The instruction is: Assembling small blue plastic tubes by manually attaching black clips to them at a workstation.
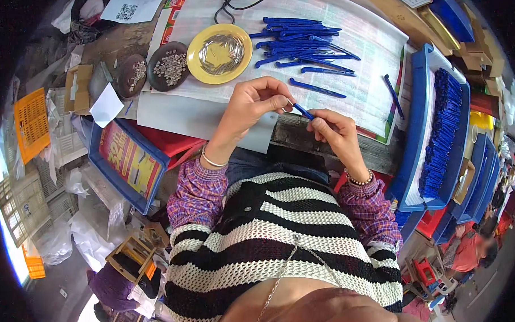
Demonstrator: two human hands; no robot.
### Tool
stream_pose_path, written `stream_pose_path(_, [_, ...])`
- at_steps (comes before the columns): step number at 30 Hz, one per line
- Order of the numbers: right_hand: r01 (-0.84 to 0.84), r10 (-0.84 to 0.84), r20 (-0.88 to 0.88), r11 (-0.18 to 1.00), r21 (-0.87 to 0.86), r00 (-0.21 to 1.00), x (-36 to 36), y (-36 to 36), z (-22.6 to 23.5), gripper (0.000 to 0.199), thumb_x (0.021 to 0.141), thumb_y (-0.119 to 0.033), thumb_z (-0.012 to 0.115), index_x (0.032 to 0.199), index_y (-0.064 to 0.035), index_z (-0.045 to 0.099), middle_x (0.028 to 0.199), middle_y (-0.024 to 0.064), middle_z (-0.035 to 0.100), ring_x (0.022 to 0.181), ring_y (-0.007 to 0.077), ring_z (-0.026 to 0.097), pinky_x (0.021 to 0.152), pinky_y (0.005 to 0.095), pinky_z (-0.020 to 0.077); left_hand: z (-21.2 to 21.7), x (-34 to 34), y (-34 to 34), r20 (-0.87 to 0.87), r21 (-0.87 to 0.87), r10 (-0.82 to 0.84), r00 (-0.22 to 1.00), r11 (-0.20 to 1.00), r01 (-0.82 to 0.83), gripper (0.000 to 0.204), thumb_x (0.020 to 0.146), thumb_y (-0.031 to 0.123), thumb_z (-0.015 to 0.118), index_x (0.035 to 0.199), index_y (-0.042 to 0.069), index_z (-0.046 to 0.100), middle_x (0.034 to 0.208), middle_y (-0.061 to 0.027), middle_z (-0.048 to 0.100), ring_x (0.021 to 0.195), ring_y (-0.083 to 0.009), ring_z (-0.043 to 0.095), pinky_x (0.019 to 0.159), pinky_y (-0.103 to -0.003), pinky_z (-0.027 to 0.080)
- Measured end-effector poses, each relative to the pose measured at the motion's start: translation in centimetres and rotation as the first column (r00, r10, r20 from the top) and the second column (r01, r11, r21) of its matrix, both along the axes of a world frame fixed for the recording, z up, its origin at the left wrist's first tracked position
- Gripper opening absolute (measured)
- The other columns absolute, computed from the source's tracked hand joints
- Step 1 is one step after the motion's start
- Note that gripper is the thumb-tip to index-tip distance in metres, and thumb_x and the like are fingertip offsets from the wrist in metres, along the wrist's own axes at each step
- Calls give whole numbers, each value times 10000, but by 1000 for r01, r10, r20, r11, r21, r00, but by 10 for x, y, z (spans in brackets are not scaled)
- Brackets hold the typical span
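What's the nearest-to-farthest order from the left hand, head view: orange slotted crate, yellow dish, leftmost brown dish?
1. Yellow dish: just up and left of the left hand.
2. Leftmost brown dish: farther left.
3. Orange slotted crate: far left, slightly lower.

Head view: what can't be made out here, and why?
All in the head view:
Blue strip: partly covered by the left hand and right hand.
Blue pile: lower pieces hidden under upper ones.
Dark bowl by the yellow plate: contents too small.
White sheet, upper left: cut off by the top edge.
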State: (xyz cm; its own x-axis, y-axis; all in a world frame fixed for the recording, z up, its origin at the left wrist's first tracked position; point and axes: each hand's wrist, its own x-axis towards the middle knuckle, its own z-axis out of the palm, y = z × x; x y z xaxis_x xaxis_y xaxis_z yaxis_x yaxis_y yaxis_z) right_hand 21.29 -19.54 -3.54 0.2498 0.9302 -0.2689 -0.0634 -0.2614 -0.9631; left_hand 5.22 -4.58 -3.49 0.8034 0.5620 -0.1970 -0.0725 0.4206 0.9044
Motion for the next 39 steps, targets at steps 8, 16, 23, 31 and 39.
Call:
stream_pose_path(8, [-34, 28, -152, 999, -41, 988, -4, -2, -1, 228, 911, -117, 530, 1061, 36, 609, 767, 25, 609, 571, 33, 447, 481, 171, 329, -5, -1, -1, 2, -16, 16, 1000, 1000, -16, 89, 814, 38, 637, 887, 1, 603, 812, -73, 645, 705, -126, 612, 639, -237, 470])
stream_pose_path(16, [-44, 14, -281, 994, -103, 960, -3, -2, -2, 238, 927, -143, 514, 1064, 28, 607, 743, 11, 575, 535, 27, 388, 462, 165, 283, -6, 5, -14, -31, 112, 68, 997, 992, -64, 100, 820, 43, 638, 905, 1, 605, 805, -47, 638, 721, -112, 613, 634, -228, 468])
stream_pose_path(23, [-16, -39, -397, 991, -133, 917, 0, 3, 5, 236, 933, -143, 499, 1068, 21, 601, 746, 5, 563, 522, 25, 374, 444, 169, 281, -7, 6, -15, 2, 339, 224, 975, 917, -211, 162, 847, 44, 599, 1003, -2, 608, 864, -56, 638, 799, -113, 611, 715, -244, 491])
stream_pose_path(31, [12, -65, -258, 979, -203, 964, -3, 3, 8, 250, 916, -162, 497, 1039, 34, 592, 713, -3, 522, 488, 28, 357, 433, 173, 261, -4, -1, -17, -56, 464, 130, 990, 881, -90, 204, 816, 30, 602, 1017, 11, 626, 838, -61, 658, 775, -106, 623, 715, -246, 492])
stream_pose_path(39, [-49, 3, -273, 985, -163, 962, -9, 7, 8, 248, 918, -153, 509, 1053, 34, 602, 738, 7, 554, 512, 31, 388, 446, 182, 269, 8, -35, 8, -92, 589, 231, 969, 797, -135, 177, 802, 63, 634, 975, 27, 643, 822, -46, 666, 768, -86, 619, 697, -232, 485])
